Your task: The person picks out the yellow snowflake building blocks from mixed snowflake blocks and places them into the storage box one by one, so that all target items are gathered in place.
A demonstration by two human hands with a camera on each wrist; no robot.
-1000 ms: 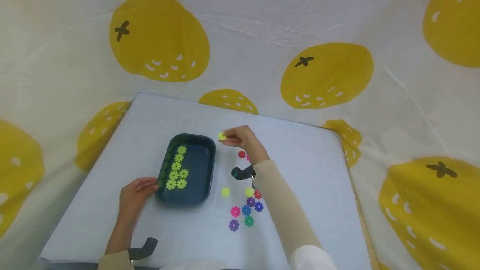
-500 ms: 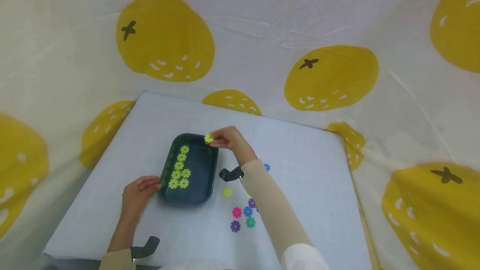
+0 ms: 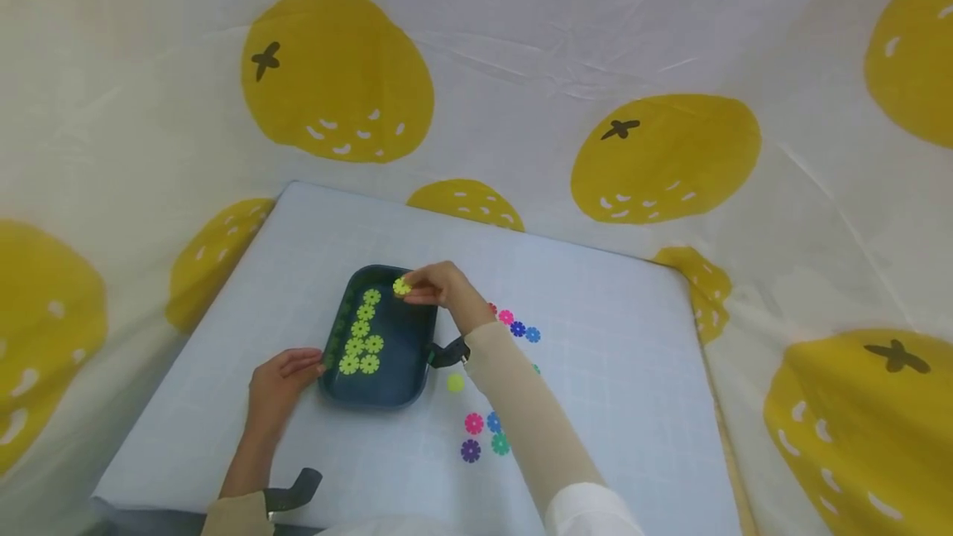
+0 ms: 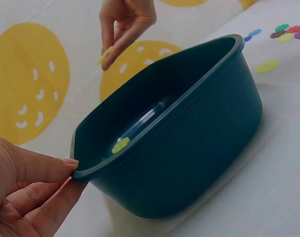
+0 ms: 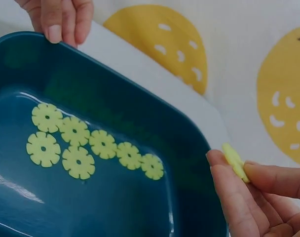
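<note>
A dark teal basin [image 3: 378, 399] stands on the table with several yellow-green notched discs [image 5: 78, 162] lying flat on its floor, in a long row along the left side and a short one beside it. My left hand [image 3: 279, 383] pinches the basin's left rim between thumb and fingers, as the left wrist view shows. Over the basin's far right part, my right hand [image 3: 439, 281] pinches one yellow-green notched disc [image 5: 235, 162] between thumb and fingertips. In the left wrist view that disc is above the rim level.
Right of the basin lie loose notched discs: a yellow one [image 3: 455, 382], a pink one [image 3: 474, 423], a purple one [image 3: 471, 451] and several others, some hidden under the right forearm. A pale cloth covers the table [image 3: 618, 370]. A fruit-printed curtain [image 3: 506, 89] hangs behind.
My right hand has carried the yellow-green disc leftward from beside the basin to over its far right part. My left hand stays at the rim. The view has shifted slightly.
</note>
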